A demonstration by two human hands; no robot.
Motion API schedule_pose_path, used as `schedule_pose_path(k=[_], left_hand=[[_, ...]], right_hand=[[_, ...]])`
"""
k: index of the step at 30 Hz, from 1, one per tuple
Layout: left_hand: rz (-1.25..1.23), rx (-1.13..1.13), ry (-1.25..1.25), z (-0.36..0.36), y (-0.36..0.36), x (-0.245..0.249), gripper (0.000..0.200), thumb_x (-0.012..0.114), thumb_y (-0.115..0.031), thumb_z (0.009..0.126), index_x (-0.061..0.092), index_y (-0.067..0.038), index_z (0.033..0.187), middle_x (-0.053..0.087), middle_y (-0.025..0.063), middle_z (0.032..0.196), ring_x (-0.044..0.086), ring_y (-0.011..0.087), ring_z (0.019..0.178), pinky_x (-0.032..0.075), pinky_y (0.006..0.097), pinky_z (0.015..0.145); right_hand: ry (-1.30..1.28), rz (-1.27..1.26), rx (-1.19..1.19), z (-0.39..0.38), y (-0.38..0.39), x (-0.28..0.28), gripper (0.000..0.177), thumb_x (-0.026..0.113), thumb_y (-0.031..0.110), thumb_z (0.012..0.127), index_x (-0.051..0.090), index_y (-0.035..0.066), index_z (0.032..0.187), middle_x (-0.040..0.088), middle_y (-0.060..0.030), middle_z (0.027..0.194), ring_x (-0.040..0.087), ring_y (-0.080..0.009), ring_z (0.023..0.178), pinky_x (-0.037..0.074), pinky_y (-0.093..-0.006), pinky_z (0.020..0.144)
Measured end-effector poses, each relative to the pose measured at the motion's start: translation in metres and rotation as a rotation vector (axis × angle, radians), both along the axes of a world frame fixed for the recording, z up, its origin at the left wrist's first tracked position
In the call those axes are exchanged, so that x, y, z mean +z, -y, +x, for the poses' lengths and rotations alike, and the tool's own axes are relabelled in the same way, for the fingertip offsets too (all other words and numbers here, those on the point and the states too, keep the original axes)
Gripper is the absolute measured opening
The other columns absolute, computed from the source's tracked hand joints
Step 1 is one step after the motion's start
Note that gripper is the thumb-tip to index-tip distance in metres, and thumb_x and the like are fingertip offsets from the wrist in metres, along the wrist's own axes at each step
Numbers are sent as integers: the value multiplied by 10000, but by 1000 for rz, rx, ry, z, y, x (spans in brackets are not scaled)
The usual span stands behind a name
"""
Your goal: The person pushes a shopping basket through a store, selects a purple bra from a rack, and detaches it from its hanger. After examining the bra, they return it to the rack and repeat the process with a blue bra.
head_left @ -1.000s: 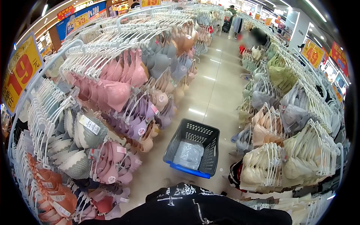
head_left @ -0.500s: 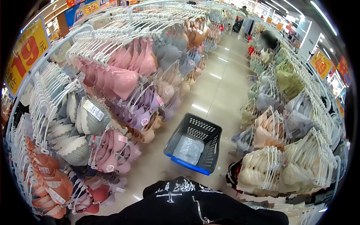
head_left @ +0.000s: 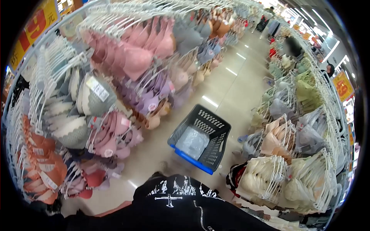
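Neither of my hands shows; only my black jacket [head_left: 169,211] with its white print and zip fills the bottom of the head view. A pinkish strip [head_left: 113,208] lies along my left sleeve, too little of it showing to name. On the aisle floor just ahead stands a dark grey shopping basket [head_left: 222,134] with a blue front bar, tilted in this view. Inside it lies a package wrapped in clear plastic [head_left: 194,143]. Close on my left hang grey lace-edged bras [head_left: 98,96], pink bras [head_left: 133,59] and orange bras [head_left: 42,154] on white hangers.
Cream bras [head_left: 260,177] and peach bras [head_left: 275,134] hang on the right-hand rack, near the basket. The tiled aisle floor [head_left: 221,84] runs ahead between both racks. A yellow price sign [head_left: 34,29] stands at upper left, another price sign [head_left: 342,85] at right.
The view has turned and shifted, so the racks and signs sit differently in it. The basket appears slightly higher, and the pinkish strip by my left sleeve has come into view.
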State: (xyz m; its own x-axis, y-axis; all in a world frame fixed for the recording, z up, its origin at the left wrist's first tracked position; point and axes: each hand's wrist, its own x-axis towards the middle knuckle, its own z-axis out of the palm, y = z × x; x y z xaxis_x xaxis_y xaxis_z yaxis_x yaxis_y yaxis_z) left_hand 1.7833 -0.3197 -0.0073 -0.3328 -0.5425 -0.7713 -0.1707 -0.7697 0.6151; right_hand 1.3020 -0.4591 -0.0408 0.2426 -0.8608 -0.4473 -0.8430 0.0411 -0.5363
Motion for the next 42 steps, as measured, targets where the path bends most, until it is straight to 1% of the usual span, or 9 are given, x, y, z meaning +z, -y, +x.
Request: schedule_pose_path(k=[6,9,15,18,22,27,30,38,42], left_hand=[[133,0,-96,9,-43,19,82,550,27,682,590,-41,707,527,-54,650,467,68,649,399,257,623],[-151,-388,-83,29,-70,-47,52,535,4,679,534,-37,647,438,-53,582,393,58,612,368,250,579],[-389,-564,125,23,-75,-85,105,555,-125,677,588,-26,684,570,58,627,537,110,636,408,265,583],[-179,-929,49,24,-20,-73,135,572,-151,679,630,-40,732,633,87,718,601,173,689,443,307,586],[-536,-594,724,29,79,-51,199,585,-267,714,646,-90,782,630,108,723,603,248,661,460,378,613],[-1216,103,813,26,244,-16,265,549,-117,711,549,-57,969,560,153,927,541,312,871,439,388,747],[-1387,449,1202,30,332,9,372,581,-117,702,495,-45,1056,522,161,1004,507,324,925,415,398,796],[-1006,511,1339,29,406,-8,323,581,-203,746,521,-38,1017,542,168,1049,504,339,999,420,426,800],[-1008,412,1316,40,419,-1,220,470,-209,814,559,-20,883,576,205,931,555,384,853,438,466,727]], right_hand=[[-52,174,146,-15,-26,3,308,505,288,786,582,13,901,565,-229,926,543,-389,869,439,-422,750],[-78,263,212,-22,-39,3,312,504,291,786,589,9,890,569,-231,918,544,-390,867,439,-422,749],[-112,436,339,-31,-55,1,320,503,297,787,601,3,868,577,-234,902,546,-391,863,439,-424,746],[-110,481,382,-28,-52,-4,325,503,299,787,608,0,857,582,-236,894,547,-392,861,438,-424,745],[-114,413,394,-12,-34,-19,333,502,303,788,617,-5,842,587,-239,884,548,-393,859,438,-425,744],[-16,336,341,11,-2,-72,294,524,295,781,599,43,913,605,-194,852,568,-368,822,444,-419,702],[7,254,415,35,1,-98,316,530,302,785,588,57,975,598,-178,944,557,-350,888,441,-405,760],[208,26,53,63,-49,-149,297,540,249,803,600,46,1012,609,-151,962,572,-284,906,436,-361,787],[280,180,-153,68,-52,-81,289,542,246,807,609,50,1008,622,-136,938,584,-248,877,439,-341,774]])
